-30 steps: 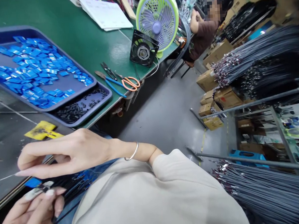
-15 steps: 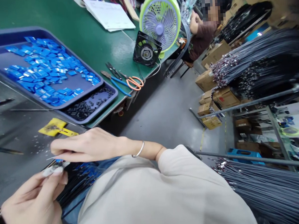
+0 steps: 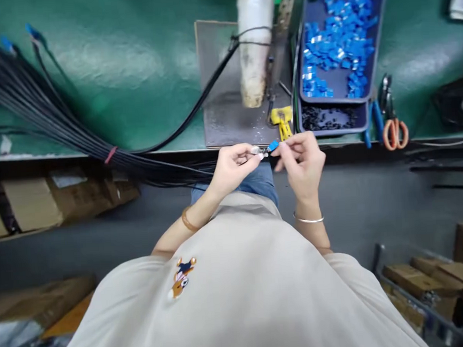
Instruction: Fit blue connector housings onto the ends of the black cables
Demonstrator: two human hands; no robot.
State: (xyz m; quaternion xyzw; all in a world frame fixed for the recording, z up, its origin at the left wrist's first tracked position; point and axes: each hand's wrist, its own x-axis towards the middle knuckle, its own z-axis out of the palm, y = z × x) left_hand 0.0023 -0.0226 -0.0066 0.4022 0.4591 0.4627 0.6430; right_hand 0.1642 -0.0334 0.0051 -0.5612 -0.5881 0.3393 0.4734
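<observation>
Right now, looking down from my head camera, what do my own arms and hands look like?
Both hands, left and right, are bare, without gloves. The left wrist wears an orange-brown bangle; the right has a thin, rounded silver bangle. Loose, light beige sleeves leave both forearms uncovered, and no marking shows on the sleeves.

The view has swung left, revealing black cables (image 3: 68,130) on the green table (image 3: 145,90).

The left hand (image 3: 234,165) pinches a small connector (image 3: 265,152), and the right hand (image 3: 303,162) is at its blue tab (image 3: 272,146)
</observation>
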